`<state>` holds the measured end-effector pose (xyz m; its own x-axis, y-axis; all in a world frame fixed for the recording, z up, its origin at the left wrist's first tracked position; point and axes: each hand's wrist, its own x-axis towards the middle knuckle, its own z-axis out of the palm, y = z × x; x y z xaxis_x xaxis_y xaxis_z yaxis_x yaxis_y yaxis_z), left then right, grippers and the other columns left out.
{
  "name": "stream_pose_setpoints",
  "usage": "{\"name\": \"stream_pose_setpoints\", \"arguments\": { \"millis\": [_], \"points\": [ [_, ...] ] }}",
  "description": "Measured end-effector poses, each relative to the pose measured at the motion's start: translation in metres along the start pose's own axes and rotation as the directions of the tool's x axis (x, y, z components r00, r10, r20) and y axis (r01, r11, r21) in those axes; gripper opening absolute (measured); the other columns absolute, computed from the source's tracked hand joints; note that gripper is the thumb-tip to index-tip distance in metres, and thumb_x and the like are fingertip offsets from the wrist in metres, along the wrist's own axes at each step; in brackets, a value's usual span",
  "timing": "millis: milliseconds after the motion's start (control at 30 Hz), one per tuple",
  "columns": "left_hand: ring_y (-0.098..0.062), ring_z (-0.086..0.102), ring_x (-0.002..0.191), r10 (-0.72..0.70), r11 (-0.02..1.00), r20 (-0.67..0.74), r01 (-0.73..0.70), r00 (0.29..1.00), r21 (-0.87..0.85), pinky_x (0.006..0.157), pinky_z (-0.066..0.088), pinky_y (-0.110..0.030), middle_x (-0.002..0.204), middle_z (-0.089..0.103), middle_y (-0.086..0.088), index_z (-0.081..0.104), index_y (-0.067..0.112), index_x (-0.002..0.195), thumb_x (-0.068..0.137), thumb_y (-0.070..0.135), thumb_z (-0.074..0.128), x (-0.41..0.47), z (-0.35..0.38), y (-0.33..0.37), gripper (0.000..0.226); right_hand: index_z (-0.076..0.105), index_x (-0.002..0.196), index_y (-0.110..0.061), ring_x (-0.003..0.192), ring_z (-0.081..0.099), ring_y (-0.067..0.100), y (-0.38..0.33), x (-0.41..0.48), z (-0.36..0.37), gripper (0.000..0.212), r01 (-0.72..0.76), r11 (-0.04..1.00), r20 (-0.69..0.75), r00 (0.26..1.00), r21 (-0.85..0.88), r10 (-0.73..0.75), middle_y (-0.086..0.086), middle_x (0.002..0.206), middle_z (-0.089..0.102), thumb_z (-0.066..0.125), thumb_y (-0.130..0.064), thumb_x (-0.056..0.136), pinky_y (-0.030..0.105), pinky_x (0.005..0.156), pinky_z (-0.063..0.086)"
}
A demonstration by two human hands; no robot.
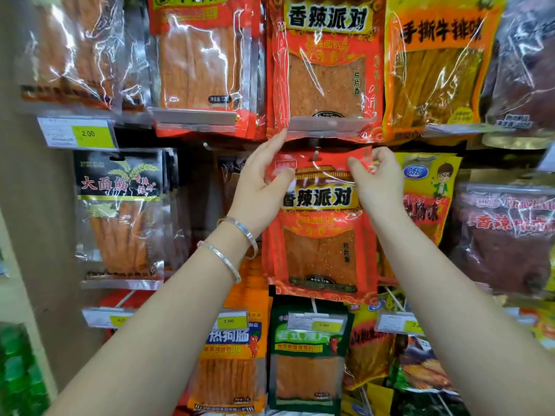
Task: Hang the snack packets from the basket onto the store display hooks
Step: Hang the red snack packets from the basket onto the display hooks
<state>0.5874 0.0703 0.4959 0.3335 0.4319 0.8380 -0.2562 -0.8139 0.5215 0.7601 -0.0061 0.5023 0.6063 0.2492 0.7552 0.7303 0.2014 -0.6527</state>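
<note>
Mid-hang: red packet (319, 223) pinched at its top corners by left hand (260, 187) and right hand (379, 181), hole lined up at the hook (315, 159) under the matching row, seating unclear; basket out of view, remaining count unknown.

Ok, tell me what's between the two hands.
Head view: the red packet's top edge, pinched by left hand and right hand, with its hang hole and a wire hook.
</note>
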Motion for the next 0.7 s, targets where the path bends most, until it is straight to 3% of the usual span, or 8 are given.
{"name": "stream_pose_setpoints", "arguments": {
  "millis": [100, 200, 267, 333, 433, 533, 600, 700],
  "points": [
    [0.007, 0.034, 0.129, 0.011, 1.0, -0.027, -0.01, 1.0, 0.018, 0.112, 0.029, -0.028, 0.13, 0.041, 0.024, 0.042, 0.037, 0.133, 0.087, 0.011, 0.053, -0.004, 0.002, -0.008, 0.053, 0.049, 0.09, -0.015, 0.072, 0.045, 0.009, 0.007, -0.004, 0.002, 0.021, -0.026, 1.0, 0.002, 1.0, -0.007, 0.026, -0.01, 0.078, 0.049, 0.061, -0.032, 0.089, 0.014, 0.056, 0.032],
    [0.002, 0.031, 0.131, 0.078, 0.987, -0.041, -0.071, 0.996, 0.144, 0.112, 0.021, -0.018, 0.136, 0.04, 0.012, 0.045, 0.039, 0.125, 0.082, 0.014, 0.055, -0.02, 0.006, -0.025, 0.05, 0.046, 0.119, -0.011, 0.101, 0.053, 0.016, 0.012, -0.013, 0.004, 0.043, -0.04, 0.998, -0.014, 0.999, 0.043, 0.04, 0.0, 0.109, 0.056, 0.065, -0.033, 0.087, 0.017, 0.075, 0.035],
    [-0.003, 0.026, 0.134, 0.043, 0.973, -0.011, -0.039, 0.999, 0.225, 0.11, 0.017, -0.019, 0.143, 0.033, 0.005, 0.047, 0.038, 0.124, 0.081, 0.014, 0.058, -0.034, 0.01, -0.044, 0.05, 0.037, 0.134, -0.014, 0.117, 0.048, 0.017, 0.014, -0.025, 0.006, 0.059, 0.059, 0.998, -0.017, 0.998, 0.005, -0.059, 0.006, 0.127, 0.051, 0.067, -0.024, 0.085, 0.015, 0.09, 0.035],
    [-0.013, 0.018, 0.14, -0.083, 0.961, 0.007, 0.078, 0.997, 0.266, 0.108, 0.014, -0.025, 0.151, 0.021, 0.0, 0.047, 0.041, 0.122, 0.083, 0.014, 0.061, -0.047, 0.015, -0.064, 0.05, 0.025, 0.146, -0.016, 0.131, 0.031, 0.018, 0.022, -0.041, 0.008, 0.074, 0.203, 0.97, -0.001, 0.979, -0.13, -0.205, 0.013, 0.143, 0.036, 0.065, -0.012, 0.084, 0.008, 0.101, 0.021],
    [-0.02, 0.004, 0.144, -0.25, 0.914, 0.064, 0.214, 0.966, 0.344, 0.112, 0.013, -0.033, 0.155, 0.004, -0.005, 0.042, 0.036, 0.131, 0.083, 0.018, 0.062, -0.061, 0.019, -0.091, 0.055, 0.028, 0.147, -0.021, 0.139, 0.02, 0.029, 0.039, -0.064, 0.01, 0.076, 0.32, 0.869, 0.077, 0.946, -0.378, -0.315, 0.019, 0.153, 0.019, 0.067, -0.01, 0.082, 0.028, 0.11, 0.019],
    [-0.019, 0.016, 0.141, -0.359, 0.891, 0.107, 0.306, 0.927, 0.335, 0.108, 0.017, -0.027, 0.152, 0.017, -0.005, 0.034, 0.032, 0.138, 0.084, 0.017, 0.06, -0.069, 0.021, -0.107, 0.062, 0.039, 0.142, -0.016, 0.137, 0.026, 0.042, 0.062, -0.079, 0.014, 0.071, 0.372, 0.715, 0.196, 0.927, -0.592, -0.32, 0.026, 0.153, 0.015, 0.072, -0.015, 0.079, 0.047, 0.105, 0.034],
    [-0.017, 0.026, 0.136, -0.376, 0.892, 0.14, 0.317, 0.916, 0.322, 0.104, 0.02, -0.022, 0.144, 0.032, -0.002, 0.033, 0.027, 0.139, 0.084, 0.014, 0.06, -0.072, 0.023, -0.114, 0.063, 0.041, 0.141, -0.014, 0.138, 0.025, 0.043, 0.073, -0.081, 0.015, 0.07, 0.376, 0.648, 0.254, 0.926, -0.662, -0.279, 0.027, 0.153, 0.014, 0.073, -0.015, 0.078, 0.05, 0.104, 0.036],
    [-0.018, 0.027, 0.135, -0.454, 0.863, 0.174, 0.383, 0.874, 0.329, 0.106, 0.023, -0.026, 0.144, 0.033, -0.003, 0.029, 0.027, 0.142, 0.085, 0.013, 0.058, -0.075, 0.029, -0.12, 0.065, 0.036, 0.143, -0.01, 0.143, 0.018, 0.036, 0.087, -0.08, 0.019, 0.072, 0.409, 0.568, 0.358, 0.911, -0.715, -0.206, 0.02, 0.156, 0.014, 0.069, -0.016, 0.08, 0.048, 0.108, 0.03]
  ]
}}
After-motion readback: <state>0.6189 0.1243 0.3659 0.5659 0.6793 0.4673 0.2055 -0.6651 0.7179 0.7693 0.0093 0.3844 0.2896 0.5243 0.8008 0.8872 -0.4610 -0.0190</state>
